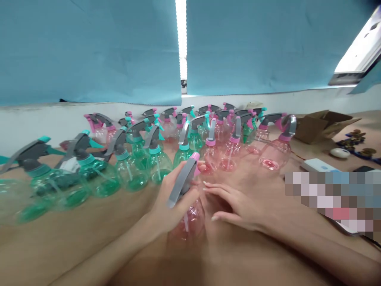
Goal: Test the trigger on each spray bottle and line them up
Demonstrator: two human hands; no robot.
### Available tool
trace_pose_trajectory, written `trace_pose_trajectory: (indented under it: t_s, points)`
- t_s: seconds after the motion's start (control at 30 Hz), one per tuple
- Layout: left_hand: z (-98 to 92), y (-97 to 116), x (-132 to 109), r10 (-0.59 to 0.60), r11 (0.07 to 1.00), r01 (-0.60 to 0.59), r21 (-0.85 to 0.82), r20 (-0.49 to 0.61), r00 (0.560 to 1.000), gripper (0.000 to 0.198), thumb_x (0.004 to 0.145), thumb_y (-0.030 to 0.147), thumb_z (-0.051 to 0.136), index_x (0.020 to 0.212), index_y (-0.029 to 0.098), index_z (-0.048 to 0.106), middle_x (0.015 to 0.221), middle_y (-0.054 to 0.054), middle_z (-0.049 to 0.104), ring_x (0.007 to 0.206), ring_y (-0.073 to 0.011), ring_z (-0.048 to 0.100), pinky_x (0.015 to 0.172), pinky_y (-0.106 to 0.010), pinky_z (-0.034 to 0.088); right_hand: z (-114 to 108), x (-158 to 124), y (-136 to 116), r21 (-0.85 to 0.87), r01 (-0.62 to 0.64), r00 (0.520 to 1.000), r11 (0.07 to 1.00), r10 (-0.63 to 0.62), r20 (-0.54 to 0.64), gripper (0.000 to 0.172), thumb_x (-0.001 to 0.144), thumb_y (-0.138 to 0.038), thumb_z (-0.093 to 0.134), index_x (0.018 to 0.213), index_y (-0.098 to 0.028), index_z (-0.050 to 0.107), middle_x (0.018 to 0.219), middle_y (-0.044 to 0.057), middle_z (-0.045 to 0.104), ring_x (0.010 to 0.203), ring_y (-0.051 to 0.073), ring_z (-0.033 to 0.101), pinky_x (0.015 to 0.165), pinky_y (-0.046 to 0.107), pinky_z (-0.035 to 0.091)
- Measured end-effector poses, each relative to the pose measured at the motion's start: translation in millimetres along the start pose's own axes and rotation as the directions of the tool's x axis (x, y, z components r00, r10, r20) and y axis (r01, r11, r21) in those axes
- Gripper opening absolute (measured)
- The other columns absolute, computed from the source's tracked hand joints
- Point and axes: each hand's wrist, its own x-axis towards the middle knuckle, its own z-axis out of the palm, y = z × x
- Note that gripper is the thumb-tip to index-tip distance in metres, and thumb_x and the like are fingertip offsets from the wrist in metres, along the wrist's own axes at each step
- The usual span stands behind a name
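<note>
My left hand [174, 198] is wrapped round the neck and trigger of a pink spray bottle [190, 222] with a grey and pink head. The bottle is a little tilted over the front of the table, and a thin tube shows inside its clear body. Just to its right, my right hand [235, 204] has its fingers stretched and apart, with nothing in them. Behind the hands stand more pink spray bottles [230, 153]. Green spray bottles [131, 172] with grey and turquoise heads line up to the left.
An open cardboard box [312, 129] sits at the back right of the table [98, 246]. Near it lie a white computer mouse [339, 153], some dark and gold objects [355, 141] and a white box [318, 166]. Blue curtains [89, 51] hang behind.
</note>
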Motion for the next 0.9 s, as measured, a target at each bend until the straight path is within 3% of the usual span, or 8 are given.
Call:
trace_pose_trajectory:
  t_s: [0.1,0.4,0.63,0.9]
  points:
    - [-0.3,0.2,-0.6,0.020,0.999,-0.020,0.033,-0.008,1.000,0.045,0.080,0.016,0.050,0.124,0.026,0.056,0.101,-0.002,0.063,0.076,-0.0147,0.060,0.067,-0.027,0.053,2.3,-6.4,13.7,-0.084,-0.052,0.998,0.995,0.054,0.016,0.053,0.089,-0.051,0.060,0.134,-0.024,0.054,0.143,0.013,0.052,0.132,0.030,0.048,0.106,0.050,0.042]
    - [-1.3,-6.8,-3.7,-0.003,0.994,0.008,0.112,-0.043,0.999,0.035,0.077,0.016,0.051,0.109,0.025,0.063,0.075,0.002,0.062,0.064,-0.0158,0.057,0.064,-0.030,0.051,5.9,-6.8,13.4,-0.188,-0.087,0.992,0.978,0.103,0.077,0.067,0.087,-0.061,0.057,0.139,-0.020,0.051,0.150,0.013,0.043,0.140,0.030,0.037,0.113,0.054,0.033]
    - [-2.6,-4.7,-1.3,0.039,0.996,-0.036,0.079,-0.041,0.998,0.021,0.076,0.015,0.051,0.091,0.022,0.064,0.068,0.002,0.060,0.065,-0.0166,0.057,0.065,-0.032,0.050,6.0,-7.8,14.5,-0.156,-0.087,0.994,0.984,0.096,0.051,0.065,0.085,-0.059,0.061,0.139,-0.023,0.052,0.149,0.011,0.044,0.138,0.032,0.039,0.112,0.055,0.034]
    - [-4.2,-1.7,1.2,0.090,0.994,-0.089,0.066,-0.017,0.996,0.010,0.076,0.015,0.051,0.081,0.019,0.059,0.074,-0.001,0.059,0.065,-0.0154,0.054,0.061,-0.029,0.045,5.1,-5.7,14.7,-0.159,-0.125,0.982,0.979,0.145,0.123,0.072,0.086,-0.063,0.057,0.142,-0.019,0.048,0.152,0.012,0.039,0.141,0.031,0.034,0.115,0.053,0.028]
